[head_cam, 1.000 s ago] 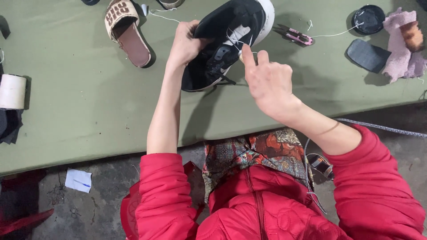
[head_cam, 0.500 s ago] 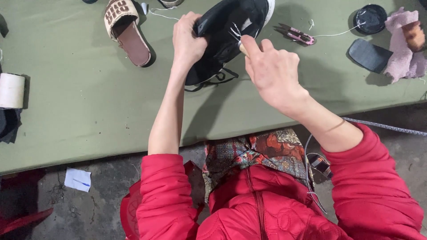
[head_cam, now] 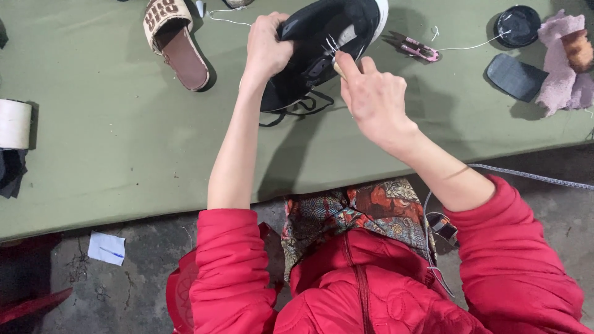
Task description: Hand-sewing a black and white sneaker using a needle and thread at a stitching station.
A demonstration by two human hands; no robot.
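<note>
A black sneaker (head_cam: 322,43) with a white sole edge lies tilted on the green table (head_cam: 111,142), black laces hanging under it. My left hand (head_cam: 267,46) grips its left side. My right hand (head_cam: 371,96) presses against the shoe's opening, fingers closed around a small wooden-handled tool whose tip sits among white threads. Both arms wear pushed-up red sleeves.
A tan slipper (head_cam: 176,40) lies at the back left. Small snips (head_cam: 413,47) with white thread, a black round lid (head_cam: 518,25), a black insole piece (head_cam: 515,77) and pink cloth (head_cam: 560,62) sit at the right. A white roll (head_cam: 13,124) rests at the left edge.
Both hands and the sneaker have shifted slightly away from me. My right hand has closed in onto the shoe's opening from a raised, pulled-back position.
</note>
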